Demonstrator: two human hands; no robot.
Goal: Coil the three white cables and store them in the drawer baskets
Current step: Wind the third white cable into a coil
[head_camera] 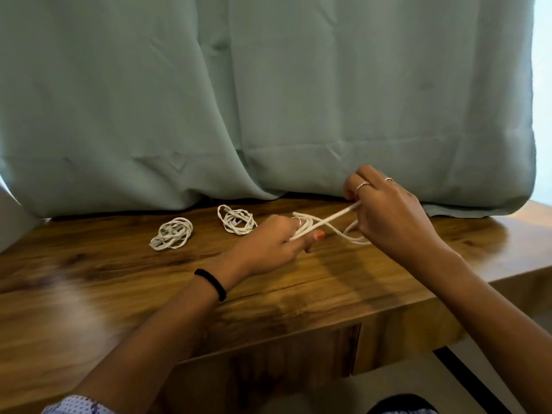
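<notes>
Two coiled white cables lie on the wooden table (119, 282): one coil (172, 233) at the left, a second coil (237, 219) a little right of it and further back. A third white cable (328, 221) is stretched between my hands. My left hand (277, 242) grips several loops of it just above the tabletop. My right hand (385, 213) is raised to the right and pinches a strand of the same cable, with a loose loop hanging down to the table under it.
A green curtain (268, 100) hangs right behind the table and drapes onto its back edge. A closed drawer front (268, 363) sits under the tabletop, near my body. The table's right edge falls away at the right.
</notes>
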